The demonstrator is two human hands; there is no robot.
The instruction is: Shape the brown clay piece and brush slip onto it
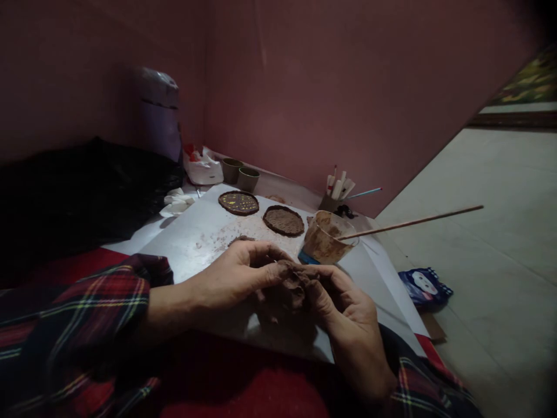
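Observation:
Between my two hands is a lump of brown clay (pixel 295 290), uneven and pinched, held above the white sheet. My left hand (pixel 237 270) grips its left side, thumb on top and fingers behind. On the other side my right hand (pixel 348 310) pinches the clay between thumb and fingers. Just beyond them stands a clear plastic cup (pixel 324 238) smeared with brown, a long thin stick (pixel 418 222) leaning out of it. Two flat round clay discs with raised rims lie farther back: one disc with yellow dots (pixel 238 203) and one plain textured disc (pixel 284 221).
Clay crumbs are scattered on the white sheet (pixel 191 223). Two small pots (pixel 248 180) stand at the back, near a white bag (pixel 204 168). A holder with pens (pixel 338 188) is by the wall. Black plastic (pixel 87 191) lies left; a blue packet (pixel 425 285) is on the floor tiles.

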